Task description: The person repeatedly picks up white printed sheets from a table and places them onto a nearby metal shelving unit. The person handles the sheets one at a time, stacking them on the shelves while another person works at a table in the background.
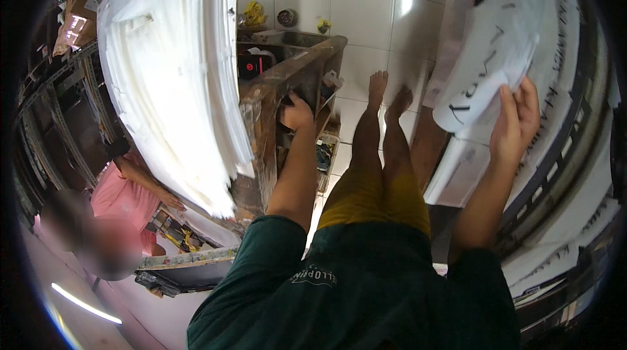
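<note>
My right hand (516,118) pinches the curled edge of a white printed sheet (480,98) with black lettering, between thumb and fingers. The sheet bends up from a stack of similar printed sheets (555,82) on the right. On the left, my left hand (299,115) is at the side of a worn wooden table (258,98), beside its open compartment. Its fingers are mostly hidden, so what they touch I cannot make out. A thick pile of white sheets (173,82) lies on the tabletop, left of that hand.
A person in a pink shirt (124,193) stands at the far left, one hand near the pile. A dark phone-like device (253,66) sits in the table's tray. Yellow items (253,14) and a dark round object (287,17) lie on the tiled floor (359,10). Metal racks (62,115) stand at left.
</note>
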`<state>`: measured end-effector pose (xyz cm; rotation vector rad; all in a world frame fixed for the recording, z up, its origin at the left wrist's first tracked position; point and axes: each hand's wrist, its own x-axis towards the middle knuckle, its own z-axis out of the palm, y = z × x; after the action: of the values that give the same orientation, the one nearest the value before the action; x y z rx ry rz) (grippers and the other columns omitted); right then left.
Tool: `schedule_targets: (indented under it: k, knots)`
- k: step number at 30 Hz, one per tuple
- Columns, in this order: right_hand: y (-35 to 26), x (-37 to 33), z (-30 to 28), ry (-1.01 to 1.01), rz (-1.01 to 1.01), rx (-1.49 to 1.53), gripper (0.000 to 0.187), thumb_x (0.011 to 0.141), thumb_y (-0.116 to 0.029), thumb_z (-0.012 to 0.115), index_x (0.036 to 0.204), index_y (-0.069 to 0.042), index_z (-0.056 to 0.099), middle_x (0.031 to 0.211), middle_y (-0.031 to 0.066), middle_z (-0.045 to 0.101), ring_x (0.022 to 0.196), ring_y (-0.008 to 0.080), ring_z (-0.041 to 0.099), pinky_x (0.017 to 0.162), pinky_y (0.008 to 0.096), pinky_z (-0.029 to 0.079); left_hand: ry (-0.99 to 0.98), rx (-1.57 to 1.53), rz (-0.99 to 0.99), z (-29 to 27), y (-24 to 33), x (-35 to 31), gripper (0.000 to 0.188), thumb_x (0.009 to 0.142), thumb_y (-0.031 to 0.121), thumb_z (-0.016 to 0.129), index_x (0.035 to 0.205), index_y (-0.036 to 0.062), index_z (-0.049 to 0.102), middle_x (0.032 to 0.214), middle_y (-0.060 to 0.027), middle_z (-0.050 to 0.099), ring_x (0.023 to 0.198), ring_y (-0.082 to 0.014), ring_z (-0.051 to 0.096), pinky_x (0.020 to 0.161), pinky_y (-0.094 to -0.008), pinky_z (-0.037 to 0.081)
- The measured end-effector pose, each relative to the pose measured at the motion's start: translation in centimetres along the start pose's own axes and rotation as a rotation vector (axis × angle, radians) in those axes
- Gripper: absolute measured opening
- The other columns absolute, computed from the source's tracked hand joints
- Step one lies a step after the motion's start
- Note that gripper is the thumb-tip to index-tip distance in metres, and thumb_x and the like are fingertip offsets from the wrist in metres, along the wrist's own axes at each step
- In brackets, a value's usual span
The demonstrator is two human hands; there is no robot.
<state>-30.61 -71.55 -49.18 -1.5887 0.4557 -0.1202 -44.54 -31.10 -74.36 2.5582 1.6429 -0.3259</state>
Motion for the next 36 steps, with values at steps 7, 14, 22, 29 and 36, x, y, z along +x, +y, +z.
schedule_targets:
  k: [7,14,22,29,36]
  knots:
    - [4.8,1.6,1.1,-0.014,0.006,0.032,0.029,0.081,0.004,0.051,0.109,0.009,0.047,0.103,0.0172,0.056,0.094,0.0172,0.053,0.084,0.026,0.039,0.366,0.149,0.182,1.4,2.1,5.7,0.053,0.075,0.045,0.059,0.107,0.0041,0.054,0.096,-0.0197,0.051,0.091,-0.0352,0.05,0.075,-0.0438,0.043]
    - [5.2,2.9,0.9,-0.057,0.034,-0.039,0.029,0.081,0.003,0.05,0.11,0.009,0.046,0.103,0.0168,0.056,0.094,0.0168,0.053,0.084,0.0264,0.039,1.024,0.019,0.345,-3.0,7.8,8.8,0.059,0.074,0.052,0.057,0.11,0.0045,0.054,0.109,-0.0238,0.046,0.103,-0.0379,0.046,0.08,-0.047,0.042]
    - [4.8,3.8,0.1,-0.128,0.004,-0.111,0.029,0.082,0.003,0.05,0.109,0.009,0.046,0.104,0.0164,0.055,0.094,0.0171,0.052,0.085,0.0279,0.038,0.706,-0.06,-0.038,-5.8,10.1,11.3,0.066,0.067,0.049,0.065,0.115,0.0069,0.049,0.124,-0.0253,0.03,0.111,-0.0378,0.039,0.087,-0.0457,0.039]
    - [5.1,3.9,0.1,-0.115,-0.019,-0.071,0.029,0.081,0.003,0.05,0.109,0.009,0.046,0.104,0.0169,0.054,0.094,0.0177,0.051,0.084,0.0279,0.038,0.322,-0.511,-0.117,-5.1,8.2,14.0,0.059,0.07,0.037,0.064,0.118,0.0095,0.047,0.131,-0.0223,0.017,0.116,-0.0373,0.035,0.091,-0.0424,0.038]
    - [4.8,4.1,0.6,-0.091,-0.029,-0.032,0.027,0.081,0.004,0.05,0.108,0.008,0.047,0.103,0.0163,0.055,0.092,0.0168,0.052,0.083,0.0271,0.039,0.305,-0.405,-0.089,-7.2,10.8,11.7,0.057,0.07,0.035,0.063,0.118,0.0087,0.048,0.131,-0.0227,0.015,0.116,-0.0385,0.033,0.091,-0.0424,0.039]
